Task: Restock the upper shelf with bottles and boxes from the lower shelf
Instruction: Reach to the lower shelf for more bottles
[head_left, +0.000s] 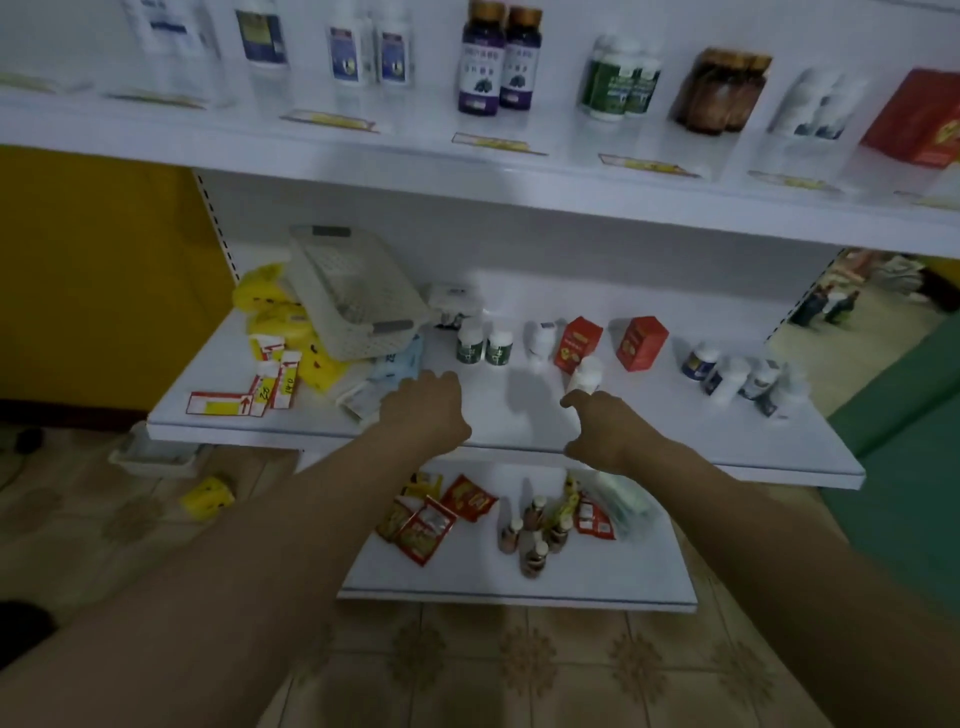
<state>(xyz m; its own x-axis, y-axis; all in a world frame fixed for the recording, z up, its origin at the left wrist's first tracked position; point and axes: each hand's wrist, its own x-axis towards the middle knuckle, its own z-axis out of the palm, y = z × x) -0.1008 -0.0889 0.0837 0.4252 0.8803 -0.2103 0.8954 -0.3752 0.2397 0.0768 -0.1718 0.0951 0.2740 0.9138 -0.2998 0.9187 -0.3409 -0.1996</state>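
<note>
Right hand (605, 426), small white bottle (585, 374), tilted

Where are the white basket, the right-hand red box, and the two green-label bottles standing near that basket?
white basket (317, 301), head view, on its perforated side wall.
right-hand red box (643, 344), head view, on its front face.
green-label bottles (470, 350), head view, on the left bottle's label.

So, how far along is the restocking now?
Done: the upper shelf already carries bottles in pairs, such as the purple bottles, plus a red box. In hand: the right hand is at a tilted white bottle on the lower shelf; its grip is unclear. The left hand holds nothing visible. Left: green bottles, red boxes, end bottles.
</note>
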